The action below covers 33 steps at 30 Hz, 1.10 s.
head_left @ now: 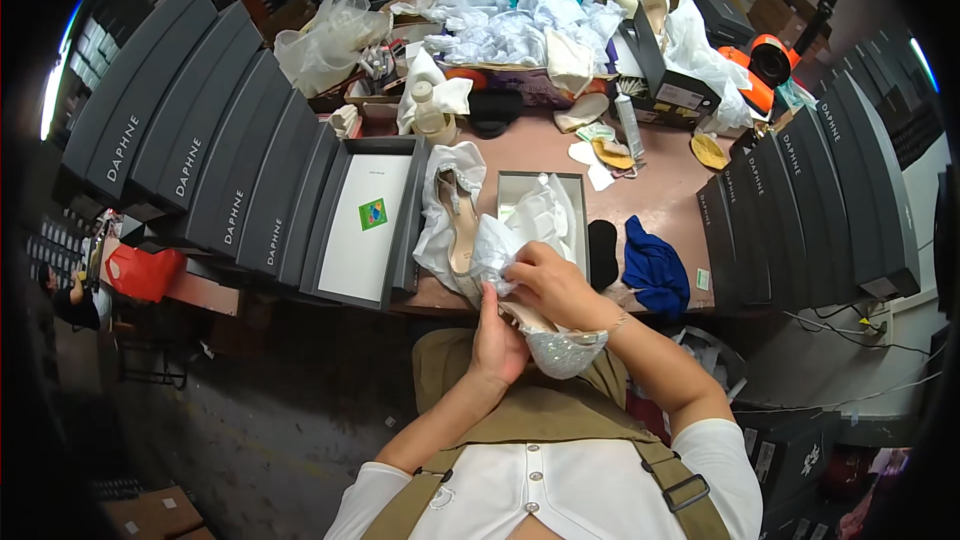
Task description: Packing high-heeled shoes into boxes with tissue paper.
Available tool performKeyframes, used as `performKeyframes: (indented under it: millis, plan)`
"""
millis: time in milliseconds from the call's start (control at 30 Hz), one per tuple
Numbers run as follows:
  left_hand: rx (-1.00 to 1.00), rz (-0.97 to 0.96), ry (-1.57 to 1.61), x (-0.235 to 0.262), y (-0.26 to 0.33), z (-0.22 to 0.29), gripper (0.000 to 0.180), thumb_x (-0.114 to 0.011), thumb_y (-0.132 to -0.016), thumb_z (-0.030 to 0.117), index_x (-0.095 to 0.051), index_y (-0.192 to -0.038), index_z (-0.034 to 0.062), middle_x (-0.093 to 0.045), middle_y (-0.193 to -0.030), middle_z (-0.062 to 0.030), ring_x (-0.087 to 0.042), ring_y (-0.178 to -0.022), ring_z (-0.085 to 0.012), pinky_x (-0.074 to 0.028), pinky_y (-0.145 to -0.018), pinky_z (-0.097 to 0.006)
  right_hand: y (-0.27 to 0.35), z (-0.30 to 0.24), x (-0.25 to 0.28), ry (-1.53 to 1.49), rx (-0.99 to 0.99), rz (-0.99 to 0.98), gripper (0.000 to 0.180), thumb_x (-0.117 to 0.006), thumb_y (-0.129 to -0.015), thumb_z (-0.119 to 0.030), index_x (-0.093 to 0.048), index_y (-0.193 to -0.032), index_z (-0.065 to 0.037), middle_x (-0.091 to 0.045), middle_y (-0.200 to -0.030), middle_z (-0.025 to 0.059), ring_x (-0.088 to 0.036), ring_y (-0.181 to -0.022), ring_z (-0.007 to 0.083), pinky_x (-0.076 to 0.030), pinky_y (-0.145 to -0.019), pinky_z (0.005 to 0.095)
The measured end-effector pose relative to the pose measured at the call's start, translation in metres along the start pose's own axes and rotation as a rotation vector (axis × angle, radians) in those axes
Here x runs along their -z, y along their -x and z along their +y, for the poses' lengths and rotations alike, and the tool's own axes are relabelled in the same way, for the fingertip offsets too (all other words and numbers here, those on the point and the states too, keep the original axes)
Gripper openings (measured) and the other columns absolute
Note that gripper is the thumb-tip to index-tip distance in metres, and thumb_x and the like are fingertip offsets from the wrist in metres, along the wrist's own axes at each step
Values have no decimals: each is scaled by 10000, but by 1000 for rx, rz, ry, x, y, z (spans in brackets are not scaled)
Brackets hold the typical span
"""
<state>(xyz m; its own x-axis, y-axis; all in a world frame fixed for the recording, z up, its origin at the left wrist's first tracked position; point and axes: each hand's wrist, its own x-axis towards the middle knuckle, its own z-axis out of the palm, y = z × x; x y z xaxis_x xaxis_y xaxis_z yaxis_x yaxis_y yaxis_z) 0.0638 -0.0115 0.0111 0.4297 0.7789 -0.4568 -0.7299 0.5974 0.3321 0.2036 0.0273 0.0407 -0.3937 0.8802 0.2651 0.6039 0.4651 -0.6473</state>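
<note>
I see the left hand (497, 348) with its grip around a glittery silver shoe (566, 352), held at the near edge of the table (650, 195); the right hand (552, 285) pinches crumpled white tissue paper (495, 248). Beyond, another shoe (463, 228) lies on white wrapping (432, 245).

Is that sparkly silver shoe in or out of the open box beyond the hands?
Out: the left hand holds the silver shoe in front of the table, while the open box holds white wrapping.
</note>
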Motion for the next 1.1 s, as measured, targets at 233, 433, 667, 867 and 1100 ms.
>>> performKeyframes:
  millis: [233, 433, 667, 867, 1100]
  plan:
    - [228, -45, -184, 31, -12, 9, 641, -347, -955, 592, -469, -1291, 60, -605, -1107, -127, -626, -862, -252, -568, -667, -386, -17, -7, 63, -1665, -229, 184, 276, -548, -948, -153, -509, -1209, -69, -501, -1292, 155, -502, -1212, 281, -459, -983, 441]
    - [456, -198, 133, 9, 0, 27, 724, -331, -950, 612, -406, -1338, 5, -524, -1203, -206, -587, -931, -293, -545, -742, -404, -5, 17, 23, 385, 195, 24, 433, -739, -713, -184, -612, -1111, -67, -573, -1217, 107, -522, -1159, 310, -450, -925, 369]
    - [682, -332, 542, 37, -1, 15, 814, -354, -914, 665, -318, -1405, 17, -393, -1325, -270, -476, -882, -265, -486, -785, -373, -4, 27, 10, -631, -428, 344, 178, -592, -901, -159, -643, -932, 8, -628, -821, 4, -571, -772, 93, -452, -672, 241]
    - [536, -410, 145, 44, 10, 23, 917, -241, -860, 767, -356, -1404, 38, -516, -1232, -255, -589, -868, -283, -534, -757, -406, -39, 89, 5, 448, -127, 201, 99, -559, -803, -94, -622, -786, -19, -608, -846, 169, -603, -805, 342, -499, -693, 421]
    - [107, -191, -151, 31, 11, 39, 827, -208, -906, 714, -399, -1355, 47, -572, -1176, -174, -625, -893, -231, -566, -732, -423, -23, 80, -33, 577, -201, -287, 142, -537, -809, -107, -658, -830, -35, -641, -899, 175, -633, -837, 307, -468, -815, 479]
